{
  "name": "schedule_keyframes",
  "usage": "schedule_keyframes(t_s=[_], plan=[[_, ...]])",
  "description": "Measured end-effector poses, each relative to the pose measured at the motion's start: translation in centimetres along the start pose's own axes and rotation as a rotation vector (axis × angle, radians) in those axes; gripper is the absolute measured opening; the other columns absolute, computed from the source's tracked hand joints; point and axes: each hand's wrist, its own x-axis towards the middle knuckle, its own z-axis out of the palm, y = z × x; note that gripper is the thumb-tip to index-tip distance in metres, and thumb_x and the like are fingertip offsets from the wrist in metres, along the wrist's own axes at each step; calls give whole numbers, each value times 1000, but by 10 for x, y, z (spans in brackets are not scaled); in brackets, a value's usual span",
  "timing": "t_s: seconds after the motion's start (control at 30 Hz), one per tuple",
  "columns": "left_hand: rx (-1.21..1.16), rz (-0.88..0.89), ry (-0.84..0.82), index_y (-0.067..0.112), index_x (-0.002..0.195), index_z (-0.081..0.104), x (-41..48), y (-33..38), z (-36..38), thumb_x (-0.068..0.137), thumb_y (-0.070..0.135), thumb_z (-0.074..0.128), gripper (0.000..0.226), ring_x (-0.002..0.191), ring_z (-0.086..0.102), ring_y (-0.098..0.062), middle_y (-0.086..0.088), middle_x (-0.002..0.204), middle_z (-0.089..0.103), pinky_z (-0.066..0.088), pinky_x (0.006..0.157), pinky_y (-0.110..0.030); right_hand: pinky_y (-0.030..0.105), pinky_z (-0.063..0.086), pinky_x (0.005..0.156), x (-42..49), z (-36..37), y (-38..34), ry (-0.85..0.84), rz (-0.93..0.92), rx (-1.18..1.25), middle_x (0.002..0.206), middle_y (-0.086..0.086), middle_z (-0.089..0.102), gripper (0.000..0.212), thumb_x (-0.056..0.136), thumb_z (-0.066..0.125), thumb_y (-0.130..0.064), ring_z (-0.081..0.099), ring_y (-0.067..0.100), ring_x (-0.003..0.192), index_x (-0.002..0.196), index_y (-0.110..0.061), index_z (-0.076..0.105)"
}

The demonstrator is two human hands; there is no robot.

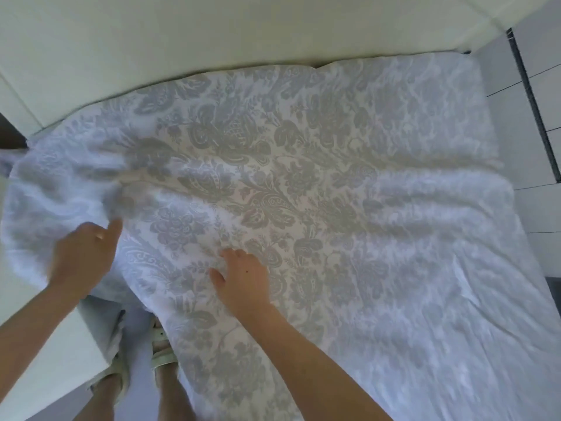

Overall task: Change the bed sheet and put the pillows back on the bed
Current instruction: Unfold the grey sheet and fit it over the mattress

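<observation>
Bare arms reach up from the lower frame. Left grip (83, 253), blurred, seems to clutch the bed sheet (334, 177); right grip (243, 278) pinches it, fingers bent.

Single view: head camera, wide-angle, worn by a person standing at the near edge of the bed. It faces forward and steeply down at close range. The patterned bed sheet (303, 183) fills most of the frame. Both forearms enter from the bottom edge, with the left hand (82, 253) at lower left and the right hand (243, 281) at lower centre. The sandalled feet (161, 354) sit almost directly under the lens. A cream wall (212, 31) runs along the top, and the tiled floor (540, 117) shows at the right edge. Straight edges bow outward toward the frame borders.
</observation>
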Motion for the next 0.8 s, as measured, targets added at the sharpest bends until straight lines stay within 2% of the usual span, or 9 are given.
schedule_keyframes(t_s=[0.13, 0.2, 0.3, 0.47, 0.53, 0.57, 0.63, 0.7, 0.8], plan=[[-65, -88, -224, -5, 115, 52, -38, -4, 38, 89, 48, 56, 60, 92, 62, -40, -23, 102, 63, 42, 80, -41, 38, 45, 82, -50, 29, 31, -178, 103, -42, 122, 8, 52, 60, 90, 50, -53, 49, 28, 106, 134, -13, 41], [-76, -87, -193, -5, 104, 56, -46, -6, 43, 86, 46, 62, 55, 88, 64, -39, -22, 94, 64, 44, 73, -38, 37, 43, 86, -71, 45, 48, -244, 175, -73, 129, 7, 46, 70, 86, 52, -59, 45, 27, 111, 139, -15, 35], [35, 2, -132, -1, 60, 50, -52, -9, 42, 91, 47, 54, 57, 74, 64, -40, -24, 67, 62, 47, 69, -41, 36, 43, 88, -100, 65, 60, -316, 265, -85, 132, 8, 42, 79, 83, 54, -61, 43, 27, 116, 141, -16, 27], [105, -22, -142, -6, 75, 68, -67, -16, 47, 96, 39, 47, 54, 81, 63, -37, -22, 80, 68, 51, 81, -45, 34, 46, 90, -144, 110, 52, -348, 475, -127, 135, 17, 40, 94, 82, 54, -64, 47, 29, 118, 144, 0, 22], [58, -10, -132, -5, 79, 67, -68, -22, 53, 95, 32, 51, 43, 84, 63, -39, -24, 84, 68, 52, 82, -47, 29, 50, 76, -154, 128, 43, -309, 533, -173, 115, 20, 55, 82, 79, 66, -55, 58, 28, 100, 127, 8, 45], [53, 17, -121, -5, 80, 67, -64, -27, 56, 95, 29, 52, 40, 85, 62, -39, -24, 85, 67, 52, 81, -47, 27, 48, 67, -157, 134, 40, -268, 511, -191, 102, 17, 60, 62, 81, 69, -45, 61, 25, 88, 113, 6, 56], [90, 85, -121, -5, 81, 65, -64, -28, 53, 95, 25, 52, 36, 84, 62, -39, -24, 84, 67, 51, 79, -44, 23, 38, 55, -164, 137, 37, -295, 456, -196, 83, 8, 56, 14, 94, 54, -16, 54, 17, 71, 86, -5, 55], [168, 174, -123, -6, 81, 63, -65, -27, 46, 95, 22, 52, 33, 84, 60, -38, -23, 84, 65, 47, 77, -42, 22, 29, 48, -168, 142, 39, -308, 410, -166, 69, 2, 44, 35, 92, 43, 5, 39, 11, 58, 64, -14, 34], [306, 275, -105, -8, 86, 61, -73, -26, 36, 97, 19, 49, 31, 85, 55, -37, -24, 88, 60, 40, 75, -40, 20, 23, 45, -170, 141, 41, -291, 311, -163, 60, -1, 33, 44, 88, 40, 13, 27, 9, 52, 58, -16, 28]])
